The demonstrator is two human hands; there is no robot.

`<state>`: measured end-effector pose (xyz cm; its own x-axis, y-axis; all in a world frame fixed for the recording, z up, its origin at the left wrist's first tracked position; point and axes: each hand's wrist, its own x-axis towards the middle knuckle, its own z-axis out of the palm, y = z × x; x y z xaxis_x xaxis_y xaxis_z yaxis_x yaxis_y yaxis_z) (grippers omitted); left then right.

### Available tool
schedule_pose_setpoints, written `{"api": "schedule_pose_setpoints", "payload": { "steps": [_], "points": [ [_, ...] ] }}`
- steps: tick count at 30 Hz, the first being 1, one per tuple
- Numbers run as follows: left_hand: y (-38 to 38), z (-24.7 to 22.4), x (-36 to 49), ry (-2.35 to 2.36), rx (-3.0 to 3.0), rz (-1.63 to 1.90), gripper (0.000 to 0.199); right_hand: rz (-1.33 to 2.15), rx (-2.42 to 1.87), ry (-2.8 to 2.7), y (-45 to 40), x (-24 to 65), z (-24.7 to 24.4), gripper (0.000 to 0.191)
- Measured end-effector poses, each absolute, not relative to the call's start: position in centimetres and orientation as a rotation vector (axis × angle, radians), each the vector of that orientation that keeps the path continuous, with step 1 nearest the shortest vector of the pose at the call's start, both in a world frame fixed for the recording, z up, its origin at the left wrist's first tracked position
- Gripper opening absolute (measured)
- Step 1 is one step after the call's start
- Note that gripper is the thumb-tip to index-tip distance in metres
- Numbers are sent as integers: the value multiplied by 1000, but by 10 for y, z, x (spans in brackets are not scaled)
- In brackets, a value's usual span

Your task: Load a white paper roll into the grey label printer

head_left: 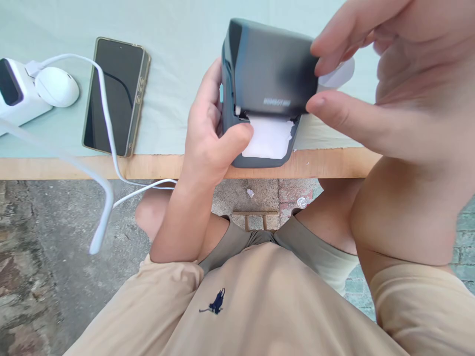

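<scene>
A dark grey label printer (229, 99) stands at the table's front edge with a white strip of paper (267, 138) showing at its near end. My left hand (210, 131) is wrapped round the printer's left side, thumb on the edge of the paper. The printer's lid (274, 69), blurred and with pale lettering, looks raised. At its right edge, the fingertips and thumb of my right hand (356, 84) grip it. Partly hidden behind these fingers is a white rounded piece (339, 74), whose kind I cannot make out.
Left on the pale cloth lies a phone (111, 94) in a case. A white cable (104, 94) crosses it from a white plug (57, 87) in a white power strip (22, 106), then hangs past the wooden table edge (159, 167). Paper scraps (251, 193) lie on the floor.
</scene>
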<state>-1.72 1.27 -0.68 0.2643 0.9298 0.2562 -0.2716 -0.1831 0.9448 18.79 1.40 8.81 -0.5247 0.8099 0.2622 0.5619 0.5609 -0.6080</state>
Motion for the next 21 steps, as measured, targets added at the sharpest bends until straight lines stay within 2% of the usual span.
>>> {"api": "schedule_pose_setpoints", "payload": {
  "steps": [3,7,12,17,21],
  "points": [
    [6,6,-18,726,1282,1210,46,543,-1058,-2268,16,188,82,24],
    [0,16,-12,701,1196,1241,44,320,-1127,-2333,15,182,80,34],
    [-1,17,-11,724,1107,1239,31,352,-1154,-2416,6,169,85,38],
    [4,11,-15,636,1216,1181,47,298,-1243,-2438,3,163,85,41],
    [-2,23,-9,787,1068,1181,35,308,-1254,-2457,5,166,85,45]
  ]
}}
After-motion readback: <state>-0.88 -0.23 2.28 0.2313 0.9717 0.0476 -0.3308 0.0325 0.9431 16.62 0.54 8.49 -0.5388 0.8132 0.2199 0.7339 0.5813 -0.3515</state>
